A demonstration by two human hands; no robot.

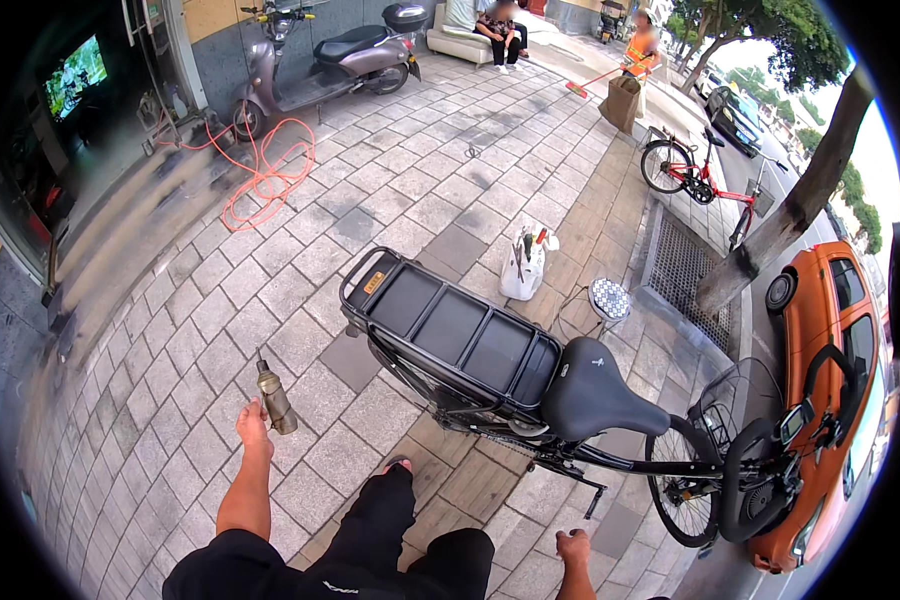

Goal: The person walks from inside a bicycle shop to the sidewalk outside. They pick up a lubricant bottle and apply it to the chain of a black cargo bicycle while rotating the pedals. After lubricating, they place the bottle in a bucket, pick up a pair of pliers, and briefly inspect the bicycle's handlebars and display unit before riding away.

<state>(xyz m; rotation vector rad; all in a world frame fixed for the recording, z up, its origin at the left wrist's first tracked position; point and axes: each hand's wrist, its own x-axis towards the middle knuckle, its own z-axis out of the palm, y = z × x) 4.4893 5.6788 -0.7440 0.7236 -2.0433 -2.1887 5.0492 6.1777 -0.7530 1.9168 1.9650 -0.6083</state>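
Olive-brown and apparently plastic, a slim bottle with a narrow, pointed nozzle (277, 403) leans slightly, tip upward, at the fingers of the person's bare left hand (254, 424), above grey paving (185, 345). The left fingers appear to pinch the bottle's side; how far they wrap behind it is hidden. Low on the right, the bare right hand (572, 546) hangs with fingers loosely curled. It appears to hold nothing, though I cannot tell how tightly it is closed.

Ahead stands a black bicycle with a broad, smooth saddle (600, 385) and a long, padded black rear carrier framed in metal tubing (450, 330). The bottle is well apart from it, to the left of the carrier's near side. Beyond the bicycle are a white plastic bag filled with items (525, 270) and a small round stool with a blue-and-white patterned top (610, 298). A tangled orange hose (270, 185) lies farther off, at upper left.

Good handling here probably means keeping the nozzle uppermost and the grip firm but light, since a soft-walled bottle could spurt if squeezed. The right hand seems free to steady the bicycle if needed.
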